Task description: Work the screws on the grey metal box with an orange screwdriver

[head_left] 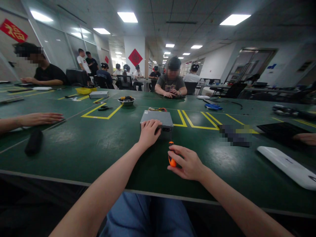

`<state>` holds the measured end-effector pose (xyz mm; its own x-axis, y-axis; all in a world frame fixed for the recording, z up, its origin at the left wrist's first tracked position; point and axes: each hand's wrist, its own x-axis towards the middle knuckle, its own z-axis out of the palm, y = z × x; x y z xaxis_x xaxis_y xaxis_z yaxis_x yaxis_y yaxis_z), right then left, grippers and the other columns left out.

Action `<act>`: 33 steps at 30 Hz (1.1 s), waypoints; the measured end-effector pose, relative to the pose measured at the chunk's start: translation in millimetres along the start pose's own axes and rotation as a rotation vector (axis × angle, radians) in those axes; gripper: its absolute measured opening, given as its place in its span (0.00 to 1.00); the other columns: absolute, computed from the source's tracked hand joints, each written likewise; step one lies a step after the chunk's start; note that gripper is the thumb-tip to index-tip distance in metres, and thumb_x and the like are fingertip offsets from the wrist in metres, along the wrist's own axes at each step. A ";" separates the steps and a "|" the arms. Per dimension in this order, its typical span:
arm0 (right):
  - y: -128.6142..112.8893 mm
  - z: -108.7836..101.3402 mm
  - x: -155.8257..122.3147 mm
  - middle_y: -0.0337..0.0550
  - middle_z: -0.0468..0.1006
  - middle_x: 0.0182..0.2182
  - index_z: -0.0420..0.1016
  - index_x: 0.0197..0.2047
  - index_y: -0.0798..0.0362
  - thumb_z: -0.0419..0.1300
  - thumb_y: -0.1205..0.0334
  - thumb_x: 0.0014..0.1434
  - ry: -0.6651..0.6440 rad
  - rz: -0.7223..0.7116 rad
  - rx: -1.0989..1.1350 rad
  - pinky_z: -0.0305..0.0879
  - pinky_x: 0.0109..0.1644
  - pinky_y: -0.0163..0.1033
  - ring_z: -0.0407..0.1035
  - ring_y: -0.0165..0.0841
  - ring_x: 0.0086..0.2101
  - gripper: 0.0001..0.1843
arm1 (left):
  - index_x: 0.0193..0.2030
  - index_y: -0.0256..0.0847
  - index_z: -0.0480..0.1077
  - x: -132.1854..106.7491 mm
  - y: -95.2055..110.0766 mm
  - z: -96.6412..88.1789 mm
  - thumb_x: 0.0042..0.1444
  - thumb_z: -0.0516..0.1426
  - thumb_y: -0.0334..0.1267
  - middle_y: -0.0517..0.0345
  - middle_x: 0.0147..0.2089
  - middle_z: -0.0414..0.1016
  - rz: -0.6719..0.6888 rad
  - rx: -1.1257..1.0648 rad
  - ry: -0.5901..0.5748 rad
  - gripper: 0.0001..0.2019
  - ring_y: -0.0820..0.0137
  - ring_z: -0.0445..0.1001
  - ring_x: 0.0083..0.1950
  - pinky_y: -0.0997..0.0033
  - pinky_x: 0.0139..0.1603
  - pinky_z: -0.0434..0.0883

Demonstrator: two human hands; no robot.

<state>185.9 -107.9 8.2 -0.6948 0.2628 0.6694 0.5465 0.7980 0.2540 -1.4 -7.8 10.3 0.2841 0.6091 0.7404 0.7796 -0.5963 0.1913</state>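
A grey metal computer power supply lies on the green table, with coloured wires at its far side. My left hand grips its top and near edge, fingers bent over the casing. Between the thumb and fingers of my right hand is a screwdriver with an orange and black handle. Its thin shaft points away from me to the near right corner of the power supply. Whether the tip sits in a screw is too small to tell.
A metal bowl holding tools, a yellow basket and another grey box stand farther back. Blue cable lies beyond, to the right. Near right is a white device. Co-workers' hands rest at both sides.
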 end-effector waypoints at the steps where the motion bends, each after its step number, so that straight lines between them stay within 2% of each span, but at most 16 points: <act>1: -0.4 1.9 0.0 0.57 0.70 0.43 0.61 0.46 0.56 0.54 0.54 0.58 0.035 0.014 0.015 0.70 0.36 0.39 0.71 0.38 0.39 0.17 | 0.45 0.47 0.66 0.0 0.0 0.2 0.55 0.52 0.35 0.59 0.50 0.70 -0.004 0.001 -0.002 0.10 0.66 0.65 0.51 0.61 0.53 0.55; 3: -1.0 4.6 -1.1 0.57 0.70 0.42 0.59 0.44 0.56 0.55 0.55 0.57 0.078 0.048 0.058 0.71 0.35 0.38 0.71 0.37 0.38 0.17 | 0.45 0.47 0.66 0.0 -0.2 0.4 0.55 0.52 0.35 0.59 0.50 0.70 -0.009 0.003 -0.003 0.10 0.66 0.65 0.51 0.61 0.53 0.55; 6: -1.1 3.9 -2.6 0.57 0.70 0.44 0.58 0.45 0.55 0.54 0.55 0.58 0.038 0.073 0.079 0.71 0.34 0.38 0.72 0.36 0.38 0.16 | 0.45 0.47 0.66 -0.6 -0.4 0.3 0.55 0.52 0.35 0.59 0.50 0.70 -0.003 -0.002 0.000 0.10 0.67 0.65 0.52 0.61 0.54 0.55; 9: -1.1 -0.4 -0.8 0.59 0.69 0.46 0.61 0.48 0.56 0.51 0.52 0.59 -0.037 0.018 0.033 0.70 0.37 0.41 0.71 0.39 0.40 0.19 | 0.46 0.47 0.65 -1.3 -0.3 0.0 0.56 0.52 0.35 0.60 0.51 0.70 0.007 -0.003 0.011 0.11 0.68 0.65 0.53 0.61 0.55 0.54; 12: -1.7 -2.9 3.2 0.61 0.68 0.47 0.63 0.50 0.58 0.48 0.56 0.60 -0.078 -0.053 -0.009 0.70 0.40 0.42 0.69 0.41 0.44 0.19 | 0.45 0.47 0.65 -1.6 0.2 -0.2 0.56 0.52 0.34 0.60 0.53 0.69 0.014 0.006 0.028 0.10 0.68 0.63 0.56 0.61 0.59 0.51; 14: -2.4 -2.3 5.1 0.60 0.69 0.45 0.63 0.49 0.58 0.49 0.57 0.59 -0.052 -0.065 -0.028 0.70 0.39 0.41 0.70 0.40 0.42 0.17 | 0.44 0.47 0.65 -1.6 0.4 -0.3 0.56 0.51 0.34 0.60 0.53 0.68 0.016 0.007 0.029 0.10 0.68 0.63 0.56 0.61 0.60 0.50; 17: -2.9 0.9 4.7 0.57 0.72 0.41 0.63 0.43 0.57 0.54 0.56 0.57 0.060 -0.041 -0.019 0.70 0.34 0.38 0.72 0.36 0.35 0.15 | 0.45 0.47 0.65 -1.5 0.1 -0.4 0.56 0.51 0.34 0.60 0.52 0.69 0.020 -0.002 0.018 0.10 0.69 0.64 0.55 0.61 0.60 0.49; 20: -3.0 2.8 2.0 0.56 0.73 0.41 0.61 0.41 0.55 0.56 0.58 0.55 0.115 0.006 0.017 0.70 0.31 0.37 0.72 0.35 0.33 0.13 | 0.45 0.47 0.65 -1.3 -0.2 -0.8 0.56 0.51 0.34 0.60 0.52 0.70 0.021 -0.004 0.010 0.11 0.69 0.64 0.55 0.60 0.60 0.50; 27: -5.4 -0.8 3.4 0.59 0.70 0.45 0.63 0.50 0.56 0.51 0.58 0.58 -0.052 -0.049 -0.055 0.70 0.36 0.39 0.71 0.38 0.39 0.18 | 0.46 0.47 0.65 -0.8 1.0 -2.4 0.56 0.51 0.34 0.59 0.53 0.70 0.008 0.004 -0.010 0.11 0.68 0.64 0.55 0.59 0.60 0.51; 33: -5.3 4.8 2.9 0.56 0.73 0.40 0.62 0.40 0.56 0.56 0.54 0.57 0.106 -0.012 -0.066 0.70 0.31 0.36 0.72 0.35 0.34 0.14 | 0.46 0.47 0.66 -0.7 0.6 -1.8 0.56 0.51 0.34 0.59 0.53 0.69 0.005 0.010 -0.013 0.11 0.68 0.63 0.56 0.60 0.60 0.51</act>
<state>178.8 -108.8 5.5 -0.6499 0.1921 0.7353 0.5706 0.7625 0.3051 -2.2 -9.5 11.0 0.2949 0.6128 0.7332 0.7838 -0.5940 0.1812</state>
